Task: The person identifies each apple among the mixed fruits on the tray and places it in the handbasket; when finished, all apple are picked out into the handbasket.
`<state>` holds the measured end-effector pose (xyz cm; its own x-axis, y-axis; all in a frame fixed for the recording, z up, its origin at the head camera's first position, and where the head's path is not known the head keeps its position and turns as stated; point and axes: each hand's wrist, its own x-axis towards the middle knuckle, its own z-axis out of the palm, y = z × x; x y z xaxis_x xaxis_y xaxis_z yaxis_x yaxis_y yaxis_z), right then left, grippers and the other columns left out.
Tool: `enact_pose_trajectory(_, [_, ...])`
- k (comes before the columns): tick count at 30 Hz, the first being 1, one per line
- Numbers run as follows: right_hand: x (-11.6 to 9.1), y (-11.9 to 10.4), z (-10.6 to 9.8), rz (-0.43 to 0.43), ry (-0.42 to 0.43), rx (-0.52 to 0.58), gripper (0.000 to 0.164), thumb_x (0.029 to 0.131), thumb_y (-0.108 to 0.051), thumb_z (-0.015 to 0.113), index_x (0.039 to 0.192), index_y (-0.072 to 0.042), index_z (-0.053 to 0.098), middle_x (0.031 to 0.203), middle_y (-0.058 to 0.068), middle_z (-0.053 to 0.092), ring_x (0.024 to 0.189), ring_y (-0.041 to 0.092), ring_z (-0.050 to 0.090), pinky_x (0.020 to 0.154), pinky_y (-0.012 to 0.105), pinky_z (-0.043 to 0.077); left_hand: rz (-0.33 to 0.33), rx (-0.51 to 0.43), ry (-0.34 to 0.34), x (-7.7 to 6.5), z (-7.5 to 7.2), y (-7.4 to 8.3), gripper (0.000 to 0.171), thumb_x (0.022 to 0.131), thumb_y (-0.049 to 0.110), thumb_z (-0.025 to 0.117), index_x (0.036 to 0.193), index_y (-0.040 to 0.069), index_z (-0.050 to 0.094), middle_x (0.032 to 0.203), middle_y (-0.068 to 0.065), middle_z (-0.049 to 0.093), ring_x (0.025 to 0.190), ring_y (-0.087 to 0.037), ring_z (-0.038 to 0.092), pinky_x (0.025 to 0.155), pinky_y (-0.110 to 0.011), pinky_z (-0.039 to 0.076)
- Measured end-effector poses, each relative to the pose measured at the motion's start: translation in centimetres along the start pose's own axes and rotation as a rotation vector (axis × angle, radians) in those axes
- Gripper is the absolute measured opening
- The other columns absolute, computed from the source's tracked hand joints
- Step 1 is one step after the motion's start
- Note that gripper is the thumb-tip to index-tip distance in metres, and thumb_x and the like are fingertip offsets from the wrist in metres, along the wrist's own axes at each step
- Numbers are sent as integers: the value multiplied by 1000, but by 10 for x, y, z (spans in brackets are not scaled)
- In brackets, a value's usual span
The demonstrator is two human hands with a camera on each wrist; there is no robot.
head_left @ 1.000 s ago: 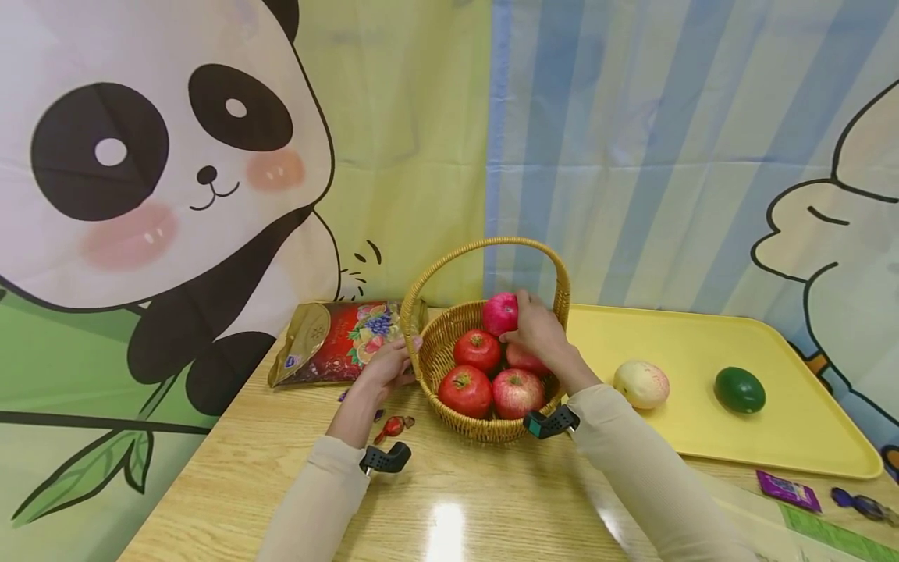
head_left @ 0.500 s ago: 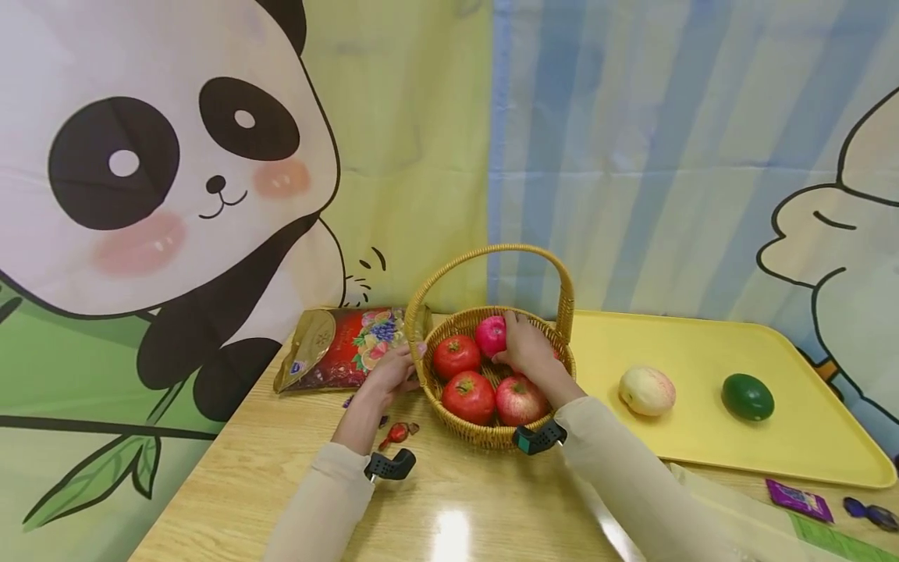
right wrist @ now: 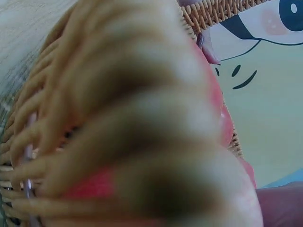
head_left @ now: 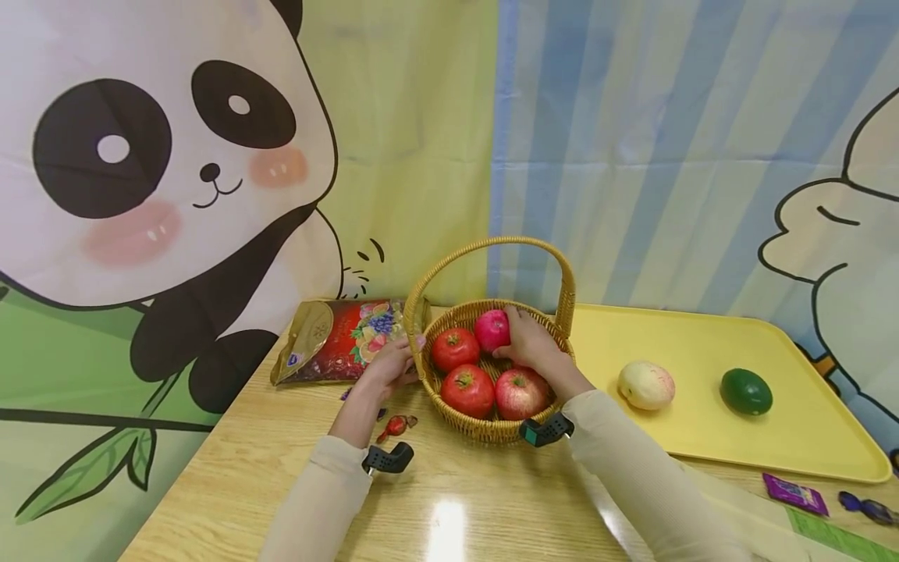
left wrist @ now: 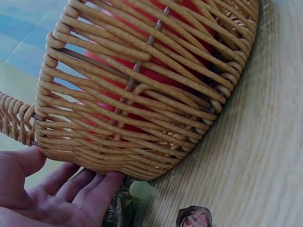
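In the head view a woven wicker basket [head_left: 485, 431] with a tall arched handle stands on the wooden table. My right hand [head_left: 531, 343] reaches inside it, fingers and thumb around a bright pink apple [head_left: 492, 330] at the back. Two red pomegranates [head_left: 467, 390] sit at the left, and a streaked apple [head_left: 522, 393] lies at the front right below my wrist. My left hand [head_left: 385, 369] grips the basket's left rim by the handle base; in the left wrist view its thumb meets the rim and its fingertips touch the outer weave. Blurred wicker fills much of the right wrist view.
A yellow tray [head_left: 618, 332] at the right bears a pale peach [head_left: 646, 385] and a dark green avocado-like fruit [head_left: 746, 392]. Behind my left hand lies a red and gold candy bag [head_left: 337, 343]. Wrapped candies, one red [head_left: 396, 425] and one purple [head_left: 796, 494], lie on the table.
My right hand has lowered the pink apple further into the basket. The rear pomegranate has shifted left. My left hand has stayed at the rim, and the head view has tilted slightly.
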<state>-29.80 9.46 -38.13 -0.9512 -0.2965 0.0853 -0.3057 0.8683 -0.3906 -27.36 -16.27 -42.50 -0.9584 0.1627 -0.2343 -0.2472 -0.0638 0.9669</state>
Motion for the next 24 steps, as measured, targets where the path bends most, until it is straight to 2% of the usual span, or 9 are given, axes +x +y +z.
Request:
enact_pose_trajectory(8, [-1, 3, 0, 9, -33, 5, 82, 81, -28, 80, 144, -2, 34, 133, 27, 50, 119, 42, 54, 101, 54, 45, 0, -4, -4, 1, 0, -3, 47, 104, 27, 46, 147, 8, 41, 151, -15, 41, 144, -29, 34, 110, -56, 37])
enact_pose_trajectory(15, [-3, 5, -2, -28, -23, 6, 81, 82, -27, 78, 145, -1, 33, 135, 28, 49, 122, 43, 53, 104, 55, 43, -12, 6, 5, 1, -1, -3, 49, 103, 29, 48, 147, 8, 42, 149, -17, 43, 142, -30, 37, 109, -53, 39])
enact_pose_trajectory(24, [-11, -4, -16, -43, -3, 14, 83, 83, -32, 77, 149, -6, 32, 145, 24, 44, 129, 41, 49, 106, 54, 41, -5, 5, 5, 1, 0, -1, 49, 104, 29, 46, 147, 7, 41, 151, -17, 40, 145, -29, 32, 111, -55, 36])
